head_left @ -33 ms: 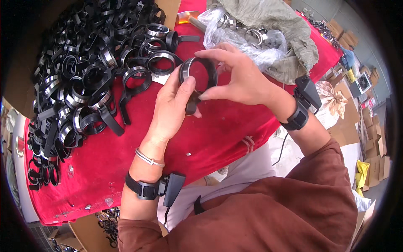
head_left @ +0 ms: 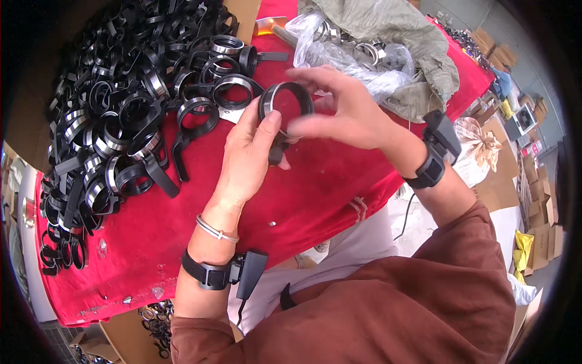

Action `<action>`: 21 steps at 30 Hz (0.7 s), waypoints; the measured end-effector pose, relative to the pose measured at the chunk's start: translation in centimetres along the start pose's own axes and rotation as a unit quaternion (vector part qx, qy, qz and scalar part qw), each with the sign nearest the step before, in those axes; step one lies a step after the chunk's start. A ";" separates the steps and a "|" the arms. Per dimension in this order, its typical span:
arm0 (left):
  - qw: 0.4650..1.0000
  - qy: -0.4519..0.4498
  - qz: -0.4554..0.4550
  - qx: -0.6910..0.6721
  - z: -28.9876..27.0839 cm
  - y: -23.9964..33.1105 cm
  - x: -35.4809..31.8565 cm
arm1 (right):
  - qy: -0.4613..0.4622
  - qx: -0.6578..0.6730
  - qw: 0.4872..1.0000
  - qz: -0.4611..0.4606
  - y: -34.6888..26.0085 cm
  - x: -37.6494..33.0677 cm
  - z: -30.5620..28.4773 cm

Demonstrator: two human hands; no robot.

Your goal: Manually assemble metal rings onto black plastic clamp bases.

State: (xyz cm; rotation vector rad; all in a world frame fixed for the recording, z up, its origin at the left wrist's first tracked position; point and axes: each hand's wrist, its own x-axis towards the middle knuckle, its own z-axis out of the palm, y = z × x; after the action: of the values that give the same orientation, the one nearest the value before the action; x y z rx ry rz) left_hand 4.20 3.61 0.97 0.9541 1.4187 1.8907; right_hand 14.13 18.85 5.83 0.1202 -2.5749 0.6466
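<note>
My left hand [head_left: 250, 148] is closed on a black ring with a silver metal band [head_left: 268, 104], thumb on its near side. The ring stands tilted above the red cloth, and its short black handle [head_left: 276, 155] points down by my left fingers. My right hand [head_left: 348, 112] curves round the ring's right side, index finger over the top and thumb at the lower edge. That thumb is smeared by motion. The thumb and index finger span the rim, though their exact contact is hard to see. Left of my hands lies a large heap of similar rings with handles [head_left: 139, 109].
A red cloth [head_left: 327, 182] covers the table. Behind my right hand lie a clear plastic bag [head_left: 345, 64] with rings in it and a grey-green sack [head_left: 394, 24]. A cardboard box [head_left: 130, 337] with more rings is below the table edge. Cartons [head_left: 542, 206] stand at the right.
My right hand's index finger has lifted slightly from the ring's top, and its thumb has shifted along the lower edge. My left hand and the ring stay in place.
</note>
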 end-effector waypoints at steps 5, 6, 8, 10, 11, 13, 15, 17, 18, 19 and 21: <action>0.999 -0.026 -0.027 -0.004 0.9 -0.6 -0.4 | 0.094 0.201 0.916 0.335 2.3 -0.9 4.0; 0.999 -0.032 -0.043 -0.006 1.0 -0.4 -0.5 | 0.149 0.153 0.935 0.282 2.2 -1.1 4.8; 0.998 -0.037 -0.059 -0.008 1.1 -0.2 -0.6 | 0.132 0.177 0.924 0.311 2.7 -1.3 5.1; 0.990 -0.016 -0.126 -0.069 1.1 -0.1 -0.5 | 0.115 0.200 0.912 0.339 2.9 -0.9 4.6; 0.990 -0.013 -0.123 -0.066 0.5 -0.5 -0.2 | 0.078 0.178 0.904 0.381 2.6 0.2 3.8; 0.918 0.146 0.169 0.328 -0.9 -1.9 0.3 | 0.056 0.184 0.873 0.449 1.9 3.2 1.7; 0.820 0.233 0.332 0.403 0.1 -0.7 0.6 | 0.094 0.287 0.854 0.424 6.4 6.2 -0.2; 0.810 0.199 0.357 0.421 -0.2 -0.5 0.3 | 0.137 0.464 0.785 0.388 4.5 10.7 -0.2; 0.841 0.180 0.312 0.403 -0.4 -0.7 0.0 | 0.149 0.582 0.719 0.349 2.2 12.6 0.5; 0.870 0.158 0.270 0.381 -0.3 -0.7 -0.3 | 0.146 0.584 0.719 0.347 2.0 14.1 1.2; 0.894 0.152 0.222 0.357 -0.1 -0.8 -0.2 | 0.119 0.474 0.813 0.317 3.2 16.4 1.7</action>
State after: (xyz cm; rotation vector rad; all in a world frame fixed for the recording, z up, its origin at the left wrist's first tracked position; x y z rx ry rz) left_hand 4.25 3.63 0.19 1.4650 2.3420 1.8995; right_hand -1.65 21.44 10.91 -0.4915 -1.7730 1.9977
